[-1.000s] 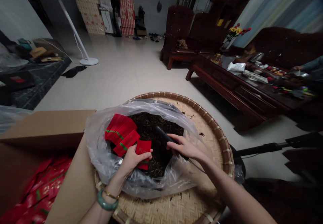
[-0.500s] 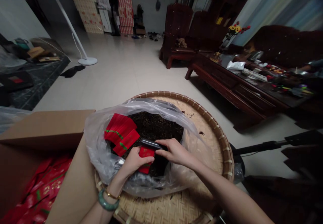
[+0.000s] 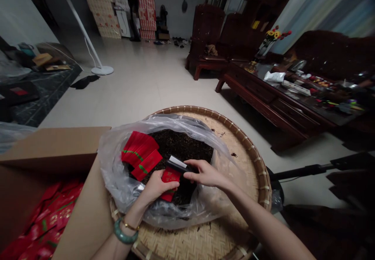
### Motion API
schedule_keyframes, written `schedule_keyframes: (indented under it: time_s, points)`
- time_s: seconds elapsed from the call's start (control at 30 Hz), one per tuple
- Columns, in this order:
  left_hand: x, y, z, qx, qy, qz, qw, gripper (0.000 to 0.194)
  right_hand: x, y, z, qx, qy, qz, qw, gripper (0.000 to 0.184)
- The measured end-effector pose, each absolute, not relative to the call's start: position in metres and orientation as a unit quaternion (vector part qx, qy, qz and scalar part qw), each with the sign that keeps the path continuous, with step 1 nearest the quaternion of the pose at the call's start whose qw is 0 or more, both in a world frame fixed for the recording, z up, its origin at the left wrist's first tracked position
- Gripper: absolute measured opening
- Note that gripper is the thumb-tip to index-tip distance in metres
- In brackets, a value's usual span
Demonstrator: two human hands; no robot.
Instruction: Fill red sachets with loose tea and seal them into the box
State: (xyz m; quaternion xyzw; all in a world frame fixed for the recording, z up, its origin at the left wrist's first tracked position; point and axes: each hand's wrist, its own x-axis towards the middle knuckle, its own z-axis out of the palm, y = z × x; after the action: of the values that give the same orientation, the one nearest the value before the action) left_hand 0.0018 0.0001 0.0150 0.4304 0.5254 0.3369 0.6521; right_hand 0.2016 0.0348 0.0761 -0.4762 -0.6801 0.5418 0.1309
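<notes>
My left hand [image 3: 157,186] pinches a small red packet [image 3: 170,175] upright between thumb and fingers. In my right hand [image 3: 203,172] is a slim black device with a pale top face, which looks like a handheld bag sealer [image 3: 178,163]. It lies across the packet's upper edge; whether its jaws are closed on the packet cannot be made out. Under both hands a clear plastic bag [image 3: 113,174] lies open, with loose dark tea leaves [image 3: 181,145] inside. A fanned stack of red packets with green bands [image 3: 140,152] rests on the leaves, left of my hands.
The bag sits on a round woven bamboo tray [image 3: 259,162] with a few leaf scraps. At the left stands an open cardboard box [image 3: 84,205] holding many red packets [image 3: 55,217]. A white fan [image 3: 102,70], wooden furniture [image 3: 263,96] and a black pole [image 3: 304,171] stand around.
My right hand has tilted the sealer so that its pale top face now shows, and shifted it slightly to the right. The left hand and its packet have stayed nearly still.
</notes>
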Motion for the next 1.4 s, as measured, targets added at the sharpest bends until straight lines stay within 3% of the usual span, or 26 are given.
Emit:
schedule_keyframes:
  time_s: [0.13, 0.43, 0.67, 0.77, 0.83, 0.97, 1.07, 1.2, 1.33, 1.4]
  points:
    - [0.002, -0.001, 0.014, 0.447, 0.534, 0.320, 0.642, 0.028, 0.193, 0.029, 0.081, -0.445, -0.787, 0.408, 0.128, 0.030]
    - [0.002, -0.002, 0.012, 0.444, 0.526, 0.310, 0.656, 0.031, 0.194, 0.029, 0.081, -0.441, -0.795, 0.399, 0.122, 0.025]
    - [0.001, -0.002, 0.012, 0.445, 0.530, 0.317, 0.649, 0.034, 0.199, 0.034, 0.072, -0.439, -0.620, 0.640, 0.117, 0.041]
    - [0.001, -0.002, 0.012, 0.439, 0.520, 0.318, 0.660, 0.036, 0.209, 0.039, 0.070, -0.422, -0.587, 0.679, 0.128, 0.045]
    - [0.001, -0.001, 0.011, 0.431, 0.512, 0.321, 0.670, 0.036, 0.218, 0.043, 0.065, -0.459, -0.610, 0.631, 0.138, 0.046]
    - [0.001, -0.001, 0.011, 0.416, 0.508, 0.331, 0.678, 0.037, 0.232, 0.047, 0.055, -0.546, -0.731, 0.386, 0.134, 0.047]
    - [0.000, -0.001, 0.010, 0.435, 0.508, 0.324, 0.670, 0.036, 0.225, 0.043, 0.057, -0.543, -0.786, 0.258, 0.141, 0.036]
    - [0.001, -0.001, 0.013, 0.489, 0.515, 0.307, 0.633, 0.031, 0.190, 0.034, 0.063, -0.503, -0.804, 0.252, 0.190, 0.031]
    - [0.002, -0.001, 0.017, 0.501, 0.531, 0.293, 0.617, 0.027, 0.158, 0.033, 0.055, -0.453, -0.835, 0.258, 0.175, 0.019]
    - [0.002, -0.002, 0.019, 0.494, 0.527, 0.286, 0.629, 0.026, 0.152, 0.034, 0.050, -0.443, -0.842, 0.252, 0.176, 0.022]
